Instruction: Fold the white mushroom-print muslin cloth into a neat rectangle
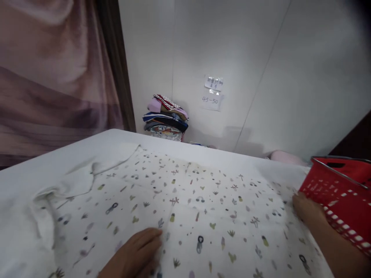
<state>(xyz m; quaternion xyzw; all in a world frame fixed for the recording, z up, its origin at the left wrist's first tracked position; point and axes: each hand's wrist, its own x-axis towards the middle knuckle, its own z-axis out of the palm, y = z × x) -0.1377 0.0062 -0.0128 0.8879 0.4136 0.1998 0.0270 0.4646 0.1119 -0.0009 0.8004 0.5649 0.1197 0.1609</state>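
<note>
A white shirt-like garment (213,212) printed with flamingos, palm trees and pineapples is spread over the white table. Its plain white neck and sleeve part (65,185) lies crumpled on the left. My left hand (135,253) rests on the print near the front, palm down, fingers lying flat side by side. Over at the garment's right edge, my right hand (308,210) touches the cloth beside the red basket. That hand is blurred and its fingers are partly hidden, so whether it grips the fabric is unclear.
A red plastic basket (342,193) with a metal handle stands at the right. Folded clothes (166,117) are piled by the back wall, under paper signs (213,98). A pinkish bundle (285,156) lies behind the basket. A curtain (55,77) hangs at the left.
</note>
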